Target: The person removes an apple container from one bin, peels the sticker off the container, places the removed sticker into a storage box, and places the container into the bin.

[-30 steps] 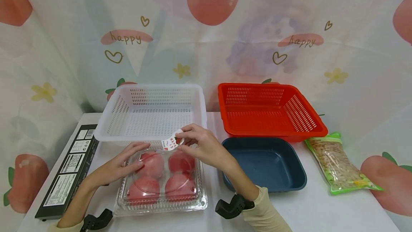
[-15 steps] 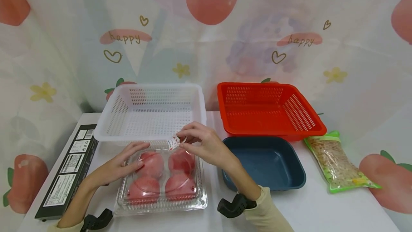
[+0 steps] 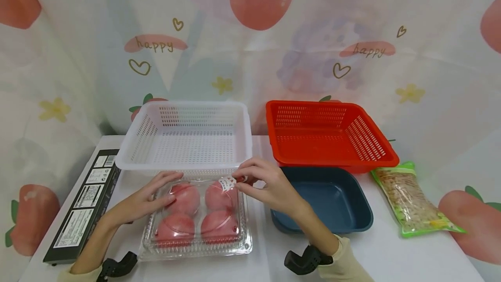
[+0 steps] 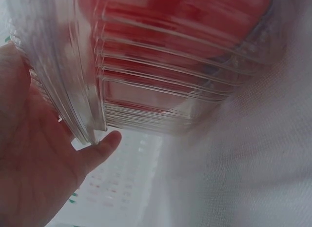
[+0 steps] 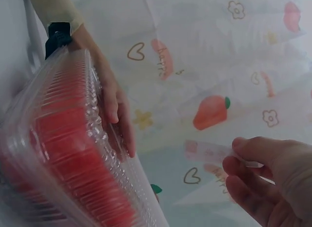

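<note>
In the head view, a clear plastic clamshell box [image 3: 195, 251] holds several round red fruits [image 3: 180, 229]. My left hand [image 3: 142, 201] rests on the box's left side, its fingers mostly straight across the lid; in the left wrist view one fingertip [image 4: 109, 141] reaches past the rim. Above the box's far right corner, my right hand [image 3: 270, 184] pinches a small white paper label [image 3: 227, 183] with red print between thumb and fingers. The right wrist view shows the label [image 5: 207, 151] apart from the lid, with its other end hidden in the fingers.
Behind the box stands a white perforated basket [image 3: 131, 142]. A red basket [image 3: 336, 160] is to its right, with a dark blue basin [image 3: 322, 203] in front. At the far right lies a green-edged plastic bag [image 3: 412, 199]; at left, a long black box [image 3: 84, 203].
My right hand has moved right and slightly toward me, carrying the label from over the box's back edge to above its far right corner. My left hand stays in place.
</note>
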{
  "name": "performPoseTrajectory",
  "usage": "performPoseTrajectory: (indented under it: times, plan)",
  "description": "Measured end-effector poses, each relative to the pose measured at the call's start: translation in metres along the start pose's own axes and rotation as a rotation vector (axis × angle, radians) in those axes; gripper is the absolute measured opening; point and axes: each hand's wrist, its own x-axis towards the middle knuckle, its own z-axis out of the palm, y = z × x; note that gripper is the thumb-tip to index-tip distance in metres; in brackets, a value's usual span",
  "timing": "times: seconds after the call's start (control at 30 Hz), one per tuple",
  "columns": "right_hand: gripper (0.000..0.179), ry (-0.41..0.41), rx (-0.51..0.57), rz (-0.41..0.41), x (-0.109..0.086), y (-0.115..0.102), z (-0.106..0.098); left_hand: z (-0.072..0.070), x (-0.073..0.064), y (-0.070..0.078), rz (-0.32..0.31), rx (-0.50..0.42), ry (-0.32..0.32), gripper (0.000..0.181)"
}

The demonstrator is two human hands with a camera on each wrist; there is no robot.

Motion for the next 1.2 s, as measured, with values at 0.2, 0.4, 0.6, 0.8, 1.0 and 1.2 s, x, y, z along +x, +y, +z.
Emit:
performPoseTrajectory:
  times: [0.2,0.4,0.6,0.8,1.0,1.2]
  plan:
    - [0.025,0.004,-0.049,-0.055,-0.02,0.008,-0.01,-0.001,-0.001,0.0,0.017,-0.02,0.001,0.053]
    - [0.028,0.012,-0.113,-0.023,-0.044,0.016,-0.024,0.0,0.0,0.0,0.022,-0.027,-0.004,0.053]
    - [0.029,-0.03,-0.196,0.018,-0.056,0.022,-0.053,0.0,0.0,-0.001,0.029,-0.019,0.0,0.054]
    - [0.025,-0.082,-0.248,0.06,-0.059,0.02,-0.079,0.0,0.0,0.0,0.032,-0.025,-0.002,0.054]
    - [0.027,-0.198,-0.269,0.158,-0.062,0.018,-0.094,0.0,0.0,-0.002,0.046,-0.034,-0.002,0.054]
    - [0.021,-0.297,-0.264,0.242,-0.065,0.023,-0.1,0.0,0.001,-0.003,0.053,-0.031,0.004,0.055]
